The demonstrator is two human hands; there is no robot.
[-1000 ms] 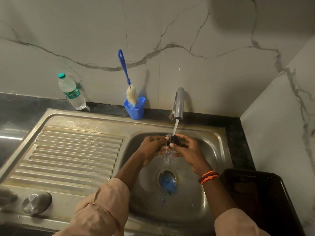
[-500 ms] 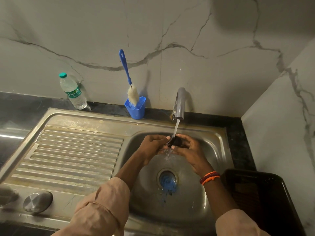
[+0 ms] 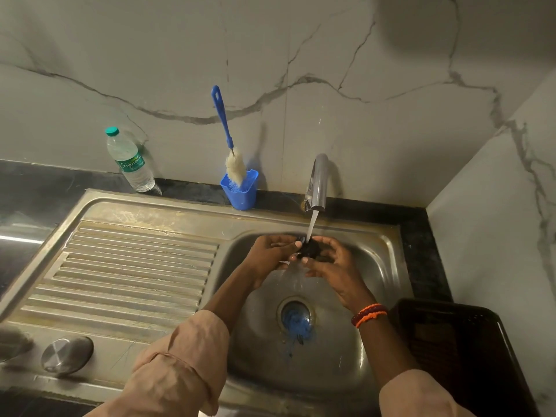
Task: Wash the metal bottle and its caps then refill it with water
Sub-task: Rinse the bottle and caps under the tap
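Standing far left: plastic bottle [image 3: 130,162], brush cup [image 3: 240,191]. Under the tap [image 3: 317,185], both hands' grips, left hand [image 3: 270,254] and right hand [image 3: 329,266], grasp the dark cap [image 3: 310,249] between them.

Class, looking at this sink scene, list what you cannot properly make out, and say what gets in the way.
- Dark cap, head view: mostly covered by the left hand and right hand; shape unclear.
- Metal object, head view: blurred, cut by the left edge.
- Dark basket, head view: too dark to see contents.
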